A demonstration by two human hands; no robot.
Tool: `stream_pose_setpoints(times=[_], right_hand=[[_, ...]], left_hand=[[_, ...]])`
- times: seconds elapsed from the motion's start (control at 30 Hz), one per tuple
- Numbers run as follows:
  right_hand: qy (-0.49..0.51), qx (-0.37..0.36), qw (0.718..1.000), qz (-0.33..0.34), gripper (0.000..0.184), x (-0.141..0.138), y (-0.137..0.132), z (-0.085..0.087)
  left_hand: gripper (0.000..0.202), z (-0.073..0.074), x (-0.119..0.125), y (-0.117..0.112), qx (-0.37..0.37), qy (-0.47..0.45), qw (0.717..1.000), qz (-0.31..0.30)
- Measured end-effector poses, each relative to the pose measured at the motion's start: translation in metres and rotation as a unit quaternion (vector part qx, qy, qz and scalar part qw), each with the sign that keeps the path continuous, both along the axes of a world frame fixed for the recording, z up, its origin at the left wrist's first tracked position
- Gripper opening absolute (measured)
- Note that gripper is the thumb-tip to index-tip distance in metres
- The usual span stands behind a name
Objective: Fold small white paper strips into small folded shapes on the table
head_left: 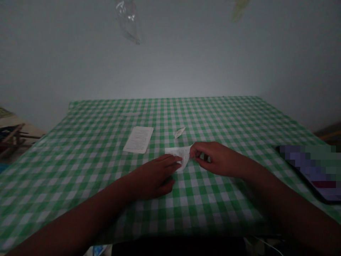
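Note:
A small sheet of printed paper (172, 151) lies on the green checked tablecloth, between my two hands. My left hand (157, 176) rests on its left part with the fingers stretched out over it. Pinched between the thumb and fingers of my right hand (213, 156) is the paper's upper right corner, which lifts a little off the cloth. Part of the sheet is hidden under my left fingers. Just beyond it lies a small folded piece of white paper (179, 132). Farther left is a stack of printed sheets (139, 139).
The tablecloth (213, 117) covers a wide table that reaches a pale wall (173, 64). At the right edge lies a dark-framed tablet or phone (314, 174), its screen blurred out. A clear plastic bag (129, 21) hangs on the wall. Wooden furniture (16, 138) stands at far left.

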State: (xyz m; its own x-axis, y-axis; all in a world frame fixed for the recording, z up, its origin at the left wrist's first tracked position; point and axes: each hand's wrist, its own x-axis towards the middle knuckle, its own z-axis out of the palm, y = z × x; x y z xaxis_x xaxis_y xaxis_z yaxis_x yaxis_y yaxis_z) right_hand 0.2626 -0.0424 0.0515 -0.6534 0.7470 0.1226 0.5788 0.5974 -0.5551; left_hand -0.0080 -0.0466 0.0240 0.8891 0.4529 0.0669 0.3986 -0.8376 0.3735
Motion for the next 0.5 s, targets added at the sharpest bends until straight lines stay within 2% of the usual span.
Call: stream_pose_setpoints(times=[0.2, 0.37, 0.5], right_hand=[[0.003, 0.096, 0.995, 0.034, 0.02, -0.002, 0.003, -0.008], [0.006, 0.119, 0.99, 0.081, 0.024, -0.004, 0.006, -0.021], [0.007, 0.099, 0.989, 0.11, 0.028, -0.007, 0.006, -0.026]], left_hand=[[0.056, 0.0, 0.003, -0.002, -0.024, -0.005, 1.0, -0.014], [0.056, 0.0, 0.005, 0.0, -0.029, -0.027, 0.999, -0.036], [0.046, 0.001, 0.001, 0.006, -0.022, -0.033, 0.998, -0.043]])
